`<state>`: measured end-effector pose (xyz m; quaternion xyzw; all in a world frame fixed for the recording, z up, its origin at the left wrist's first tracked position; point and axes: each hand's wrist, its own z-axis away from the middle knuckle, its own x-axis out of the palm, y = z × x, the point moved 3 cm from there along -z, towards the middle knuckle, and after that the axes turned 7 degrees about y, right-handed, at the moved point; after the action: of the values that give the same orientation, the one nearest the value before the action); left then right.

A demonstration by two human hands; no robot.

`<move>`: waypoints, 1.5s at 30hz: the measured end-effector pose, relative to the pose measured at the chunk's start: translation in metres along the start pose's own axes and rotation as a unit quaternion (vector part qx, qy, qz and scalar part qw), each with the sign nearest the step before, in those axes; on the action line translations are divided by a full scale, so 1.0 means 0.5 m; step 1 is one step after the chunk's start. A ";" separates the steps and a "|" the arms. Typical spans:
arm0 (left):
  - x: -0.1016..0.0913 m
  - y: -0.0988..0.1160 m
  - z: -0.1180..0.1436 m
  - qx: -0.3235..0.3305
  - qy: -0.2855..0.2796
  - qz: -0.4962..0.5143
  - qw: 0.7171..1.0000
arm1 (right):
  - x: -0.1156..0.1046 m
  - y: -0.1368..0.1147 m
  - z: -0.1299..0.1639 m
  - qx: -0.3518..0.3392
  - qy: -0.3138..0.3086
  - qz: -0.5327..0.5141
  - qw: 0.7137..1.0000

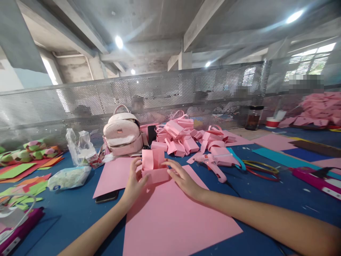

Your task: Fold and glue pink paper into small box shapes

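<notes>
A small pink paper box with a folded strip standing up from it (153, 167) rests on a large pink sheet (173, 217) on the blue table. My left hand (134, 183) grips the box's left side, thumb against its front. My right hand (181, 177) presses flat against the box's right side, fingers pointing left. Just behind lies a heap of finished pink paper boxes with handles (177, 137).
A pink backpack (123, 135) stands behind the box. A pink glue gun (213, 163) lies to the right, a phone (107, 196) under a second pink sheet (114, 176). Plastic bags (69, 177), coloured paper (21, 170) at left. A perforated metal screen (170, 96) borders the table's far side.
</notes>
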<state>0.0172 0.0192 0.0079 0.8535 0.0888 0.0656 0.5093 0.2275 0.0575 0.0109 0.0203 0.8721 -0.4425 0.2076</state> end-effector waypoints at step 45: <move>0.003 0.014 0.000 -0.030 -0.036 0.013 0.999 | 0.000 -0.033 0.016 0.064 -0.146 -0.163 0.974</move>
<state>0.0193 0.0160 0.0140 0.8409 0.0571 0.0437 0.5364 0.2267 0.0413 0.0192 -0.1741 0.7940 -0.5233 0.2556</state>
